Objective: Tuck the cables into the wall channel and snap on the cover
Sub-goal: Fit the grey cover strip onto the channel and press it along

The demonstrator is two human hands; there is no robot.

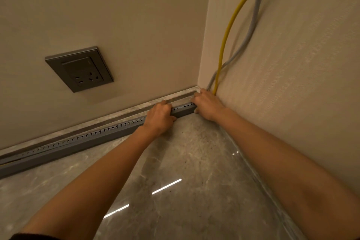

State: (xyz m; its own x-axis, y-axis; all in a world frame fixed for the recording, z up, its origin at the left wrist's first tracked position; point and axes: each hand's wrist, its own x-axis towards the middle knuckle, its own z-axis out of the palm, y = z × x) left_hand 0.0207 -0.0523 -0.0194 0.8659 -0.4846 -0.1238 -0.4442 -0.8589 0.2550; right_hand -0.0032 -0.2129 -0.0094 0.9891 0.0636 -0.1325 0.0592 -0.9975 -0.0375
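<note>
Grey slotted channel (81, 140) is lying along the foot of the back wall, tight under the stone skirting (116, 112), and running into the corner, where you are working on its end. Your left hand (159, 118) is gripping it from above, fingers curled over the top edge. Your right hand (207, 103) is clamping the very end, fingers folded over it and thumb underneath.

The yellow cable (228, 33) and the grey cable (251, 25) are dropping down the right wall (292, 64) and disappearing behind your right hand, so I cannot tell whether they are seated inside. That is where I am judging the risk to be. A cable riding on the lip would be getting pinched or stopping the cover from catching, and the tight corner bend could be springing it back out.

Your right hand is working hard against the corner with little room. Leftwards, the channel's length and the polished floor (185, 161) are giving you open travel.
</note>
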